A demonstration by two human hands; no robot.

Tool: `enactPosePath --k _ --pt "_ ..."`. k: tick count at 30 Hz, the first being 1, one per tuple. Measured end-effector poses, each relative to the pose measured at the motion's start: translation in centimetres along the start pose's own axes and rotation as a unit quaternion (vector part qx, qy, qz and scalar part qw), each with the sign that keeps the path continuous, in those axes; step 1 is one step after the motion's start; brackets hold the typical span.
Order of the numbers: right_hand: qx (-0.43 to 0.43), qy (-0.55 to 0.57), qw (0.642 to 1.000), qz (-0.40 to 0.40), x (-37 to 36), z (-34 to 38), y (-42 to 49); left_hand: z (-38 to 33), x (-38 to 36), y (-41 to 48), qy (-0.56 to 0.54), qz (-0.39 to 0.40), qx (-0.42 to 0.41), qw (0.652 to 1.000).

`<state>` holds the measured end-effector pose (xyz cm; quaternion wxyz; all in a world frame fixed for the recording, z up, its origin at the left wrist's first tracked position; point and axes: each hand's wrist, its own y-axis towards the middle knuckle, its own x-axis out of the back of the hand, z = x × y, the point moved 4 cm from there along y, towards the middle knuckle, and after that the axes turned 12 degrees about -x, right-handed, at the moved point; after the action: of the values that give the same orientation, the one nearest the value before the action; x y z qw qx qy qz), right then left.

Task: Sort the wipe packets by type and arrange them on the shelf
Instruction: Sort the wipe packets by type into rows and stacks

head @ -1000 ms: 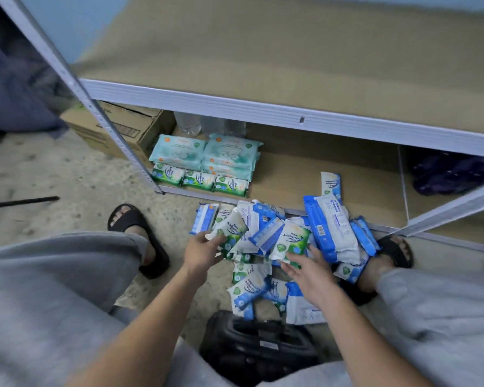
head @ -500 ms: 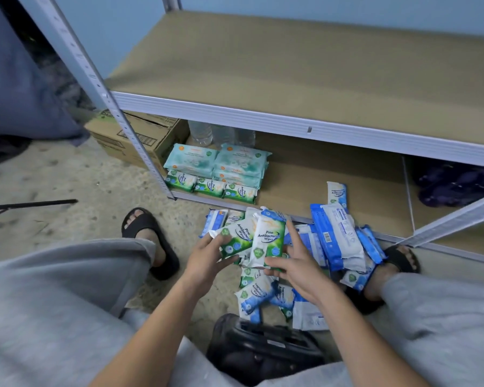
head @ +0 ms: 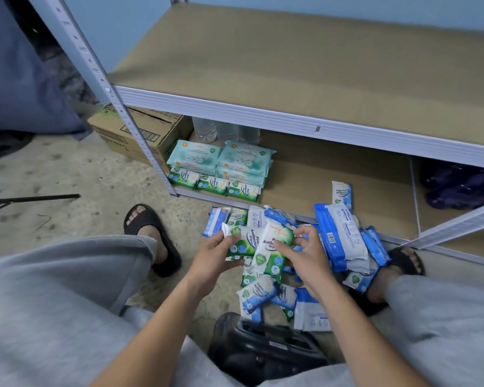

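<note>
The person's left hand [head: 213, 255] curls its fingers round a small glossy green-and-white packet [head: 242, 241] lying sideways, while the right hand [head: 305, 255] pinches a second green packet [head: 273, 247] of the same print, held just over the first and overlapping it. Both are soft plastic pillows with crimped ends, held above a loose pile of packets [head: 263, 297] on the rough, speckled concrete floor [head: 67, 174]. In the pile, small blue-and-white and green-and-white packs lie crossed, beside long flat blue packs [head: 344, 236] leaning on the lower shelf [head: 333, 177] edge. On that brown fibreboard shelf, three matching green packets [head: 215, 184] form a row in front of two stacks of pale teal packs [head: 221, 159]. Clear bottles [head: 221, 131] behind them are cut off by the ribbed grey metal rail of the upper shelf [head: 291, 65]. A cardboard box [head: 140, 132] is partly hidden by the perforated upright. A dark purple shape [head: 458, 185] at the right is too dim to identify, as is a black moulded object [head: 266, 350] between the knees.
</note>
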<state>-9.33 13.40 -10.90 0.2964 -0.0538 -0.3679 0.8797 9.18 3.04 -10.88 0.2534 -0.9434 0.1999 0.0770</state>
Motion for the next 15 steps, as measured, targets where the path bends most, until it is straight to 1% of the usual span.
enactPosePath --k 2,5,9,12,15 --pt "-0.019 0.049 0.999 0.004 0.3 -0.5 0.5 0.2 0.2 0.2 0.009 0.004 -0.012 1.0" --pt "-0.059 0.124 0.99 0.03 0.6 -1.2 1.1 0.9 0.9 0.8 0.019 -0.004 -0.016 1.0" --pt "-0.104 0.176 0.979 0.003 0.7 -2.0 1.5 1.5 2.2 1.5 0.004 -0.078 -0.008 0.997" --pt "-0.126 0.186 0.974 -0.031 0.9 -2.8 1.8 1.5 3.2 1.9 0.018 -0.137 -0.02 0.99" --pt "-0.135 0.187 0.972 -0.051 0.6 -3.2 2.2 1.6 4.2 2.6 0.037 -0.176 -0.032 0.983"
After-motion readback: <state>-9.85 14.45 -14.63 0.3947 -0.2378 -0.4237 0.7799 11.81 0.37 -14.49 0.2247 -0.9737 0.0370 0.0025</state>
